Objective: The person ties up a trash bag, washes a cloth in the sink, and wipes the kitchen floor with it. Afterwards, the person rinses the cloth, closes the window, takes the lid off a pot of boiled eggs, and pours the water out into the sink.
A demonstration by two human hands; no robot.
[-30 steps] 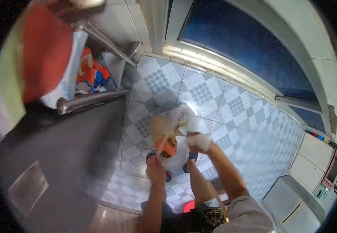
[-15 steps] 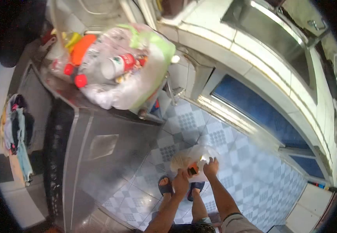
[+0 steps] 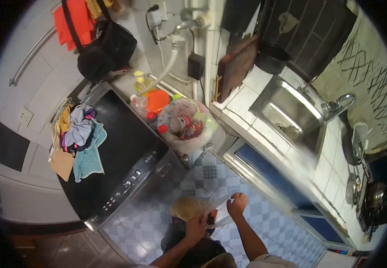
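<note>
A thin whitish plastic bag is stretched between my two hands, low in the view above the tiled floor. My left hand is closed on its near left edge. My right hand pinches the bag's rim on the right, a bit higher. Inside or just behind the bag, a dark and orange-red item shows beside my left hand. A yellowish round part bulges out on the left; whether it belongs to the bag is unclear.
Clothes lie on a black-topped washing machine at left. Beyond it stands a lined bin of rubbish, near a yellow bottle. A counter with a steel sink runs along the right; pans sit farther along.
The view has swung up, bringing the machine top, clothes and sink into sight. Both hands still hold the bag, now with my right hand slightly raised and the bag stretched between them.
</note>
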